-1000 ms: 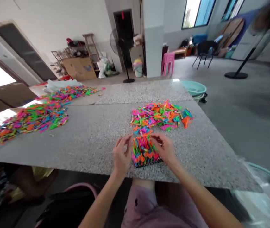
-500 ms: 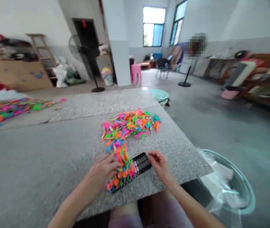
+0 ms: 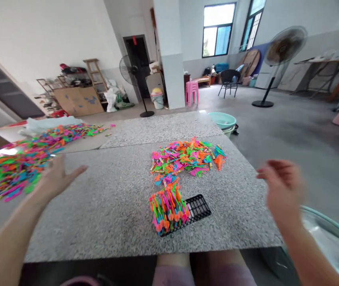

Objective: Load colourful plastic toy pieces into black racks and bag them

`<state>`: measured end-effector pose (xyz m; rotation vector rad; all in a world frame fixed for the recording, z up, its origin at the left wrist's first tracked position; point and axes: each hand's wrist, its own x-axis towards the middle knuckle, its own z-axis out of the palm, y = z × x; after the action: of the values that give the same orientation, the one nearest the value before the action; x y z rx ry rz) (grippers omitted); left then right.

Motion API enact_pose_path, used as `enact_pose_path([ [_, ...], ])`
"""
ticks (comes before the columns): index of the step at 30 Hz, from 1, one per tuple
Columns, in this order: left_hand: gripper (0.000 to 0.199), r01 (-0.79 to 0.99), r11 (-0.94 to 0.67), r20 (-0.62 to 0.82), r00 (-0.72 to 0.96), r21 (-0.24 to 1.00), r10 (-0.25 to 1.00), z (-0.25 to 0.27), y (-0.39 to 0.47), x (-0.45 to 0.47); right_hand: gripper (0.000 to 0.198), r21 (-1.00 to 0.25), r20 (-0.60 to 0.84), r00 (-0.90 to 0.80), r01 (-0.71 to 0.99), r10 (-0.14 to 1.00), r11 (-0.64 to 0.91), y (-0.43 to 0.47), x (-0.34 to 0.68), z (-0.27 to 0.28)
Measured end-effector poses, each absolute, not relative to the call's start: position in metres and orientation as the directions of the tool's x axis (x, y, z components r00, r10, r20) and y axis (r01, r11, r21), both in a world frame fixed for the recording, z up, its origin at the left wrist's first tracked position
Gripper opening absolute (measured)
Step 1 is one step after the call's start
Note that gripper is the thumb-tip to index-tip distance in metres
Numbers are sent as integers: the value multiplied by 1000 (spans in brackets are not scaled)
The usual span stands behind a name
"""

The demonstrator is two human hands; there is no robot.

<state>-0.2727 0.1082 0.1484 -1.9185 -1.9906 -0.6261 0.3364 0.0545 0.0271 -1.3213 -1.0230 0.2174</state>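
My left hand [image 3: 54, 178] reaches over the left of the stone table, thumb spread from the fingers, beside a large spread of small colourful plastic pieces [image 3: 23, 171]. My right hand [image 3: 282, 190] is raised past the table's right edge. Its fingers look curled but are smeared by motion, and I cannot make out anything in them. Between the hands lies a black plastic grid tray [image 3: 199, 207], slightly slanted. Its left part is filled with rows of upright orange, pink, green and blue pieces [image 3: 169, 206]. Neither hand touches it. Behind the tray is a smaller heap of similar pieces [image 3: 187, 155].
At the right stands a large teal tub [image 3: 321, 212] with clear plastic bags in it. Another teal basin [image 3: 222, 119] is beyond the table's far right corner. Standing fans [image 3: 285, 47], pink stools [image 3: 192, 91] and a black chair [image 3: 229, 79] are farther back.
Both hands have left the tray: the left moved far left to the large spread of pieces, the right moved right and off the table. The view has shifted left.
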Motion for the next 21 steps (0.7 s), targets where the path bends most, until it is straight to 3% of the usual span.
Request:
enact_pose_path([
  [1, 76, 994, -8, 482, -46, 109, 875, 134, 102, -260, 38, -879, 443, 470, 395, 764, 267, 69, 306, 18],
  [3, 76, 988, -106, 452, 45, 111, 891, 98, 84, -207, 38, -800, 479, 233, 513, 846, 312, 106, 244, 6],
  [6, 63, 893, -423, 438, 323, 153, 839, 53, 52, -102, 49, -453, 501, -248, 741, 829, 496, 170, 163, 3],
  [8, 63, 847, -526, 380, 462, 79, 801, 43, 34, -49, 61, -277, 376, -465, 770, 802, 576, 209, 124, 6],
  [12, 55, 735, -678, 249, 656, -1, 712, 44, 23, -12, 76, -183, 0, -561, 814, 828, 551, 243, 95, -3],
  [16, 44, 736, -677, 247, 659, -13, 711, 30, 20, -20, 78, -73, 47, -615, 783, 787, 617, 223, 131, -21],
  [21, 36, 708, -705, 256, 677, 27, 690, 26, 3, -23, 64, -71, 35, -697, 713, 716, 697, 199, 218, -23],
])
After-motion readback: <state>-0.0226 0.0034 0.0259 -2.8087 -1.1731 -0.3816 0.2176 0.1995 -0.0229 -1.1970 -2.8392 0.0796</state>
